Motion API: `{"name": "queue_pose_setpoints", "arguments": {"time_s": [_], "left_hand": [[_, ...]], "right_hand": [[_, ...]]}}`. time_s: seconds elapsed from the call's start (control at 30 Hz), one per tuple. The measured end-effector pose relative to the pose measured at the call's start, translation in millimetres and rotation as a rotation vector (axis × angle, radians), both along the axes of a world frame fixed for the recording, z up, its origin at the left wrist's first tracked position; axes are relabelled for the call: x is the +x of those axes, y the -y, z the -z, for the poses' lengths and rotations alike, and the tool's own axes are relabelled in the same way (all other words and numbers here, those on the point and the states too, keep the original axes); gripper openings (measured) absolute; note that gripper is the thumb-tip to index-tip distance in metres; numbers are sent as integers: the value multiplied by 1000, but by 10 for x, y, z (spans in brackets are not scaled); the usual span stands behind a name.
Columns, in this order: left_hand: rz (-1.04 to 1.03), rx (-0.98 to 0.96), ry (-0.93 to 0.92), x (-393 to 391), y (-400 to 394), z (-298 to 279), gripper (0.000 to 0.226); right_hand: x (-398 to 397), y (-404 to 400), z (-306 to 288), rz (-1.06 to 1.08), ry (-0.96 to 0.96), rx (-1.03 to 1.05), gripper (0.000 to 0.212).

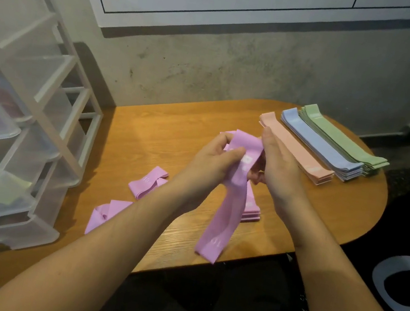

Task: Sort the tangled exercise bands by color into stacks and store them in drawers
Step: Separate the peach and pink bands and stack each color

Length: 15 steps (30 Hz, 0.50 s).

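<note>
Both hands' fingers (235, 151) hold a purple band (229, 199); peach, blue, green stacks (334, 146) lie beside

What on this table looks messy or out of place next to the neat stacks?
Two loose purple bands lie crumpled and twisted near the left front of the table, unlike the flat peach, blue and green stacks at the far right. Both hands hold another purple band.
</note>
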<state>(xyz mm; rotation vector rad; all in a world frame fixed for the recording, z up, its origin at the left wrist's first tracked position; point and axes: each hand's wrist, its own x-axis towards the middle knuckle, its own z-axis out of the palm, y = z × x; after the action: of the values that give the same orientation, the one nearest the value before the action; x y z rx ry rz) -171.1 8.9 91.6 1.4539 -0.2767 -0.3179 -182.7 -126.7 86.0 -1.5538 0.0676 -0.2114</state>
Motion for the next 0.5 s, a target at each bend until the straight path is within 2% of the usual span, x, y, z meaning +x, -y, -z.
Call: {"name": "queue_pose_setpoints", "arguments": {"time_s": [0.07,0.13,0.2,0.27,0.37,0.5], "left_hand": [[-36,-65,-76,64,33,-35,24],[-36,-119,-113,133,55,-59,24],[-6,-174,-132,181,75,-111,23],[29,-213,-137,215,105,-163,25],[48,-239,-159,286,167,-206,15],[-28,-301,-267,475,280,-247,15]], "right_hand": [[42,19,60,-38,-67,107,50],[55,55,141,-101,-103,156,58],[50,118,246,-173,-106,203,71],[46,209,355,-261,-94,269,71],[60,306,481,-360,-79,270,60],[98,349,569,-263,-86,174,26]]}}
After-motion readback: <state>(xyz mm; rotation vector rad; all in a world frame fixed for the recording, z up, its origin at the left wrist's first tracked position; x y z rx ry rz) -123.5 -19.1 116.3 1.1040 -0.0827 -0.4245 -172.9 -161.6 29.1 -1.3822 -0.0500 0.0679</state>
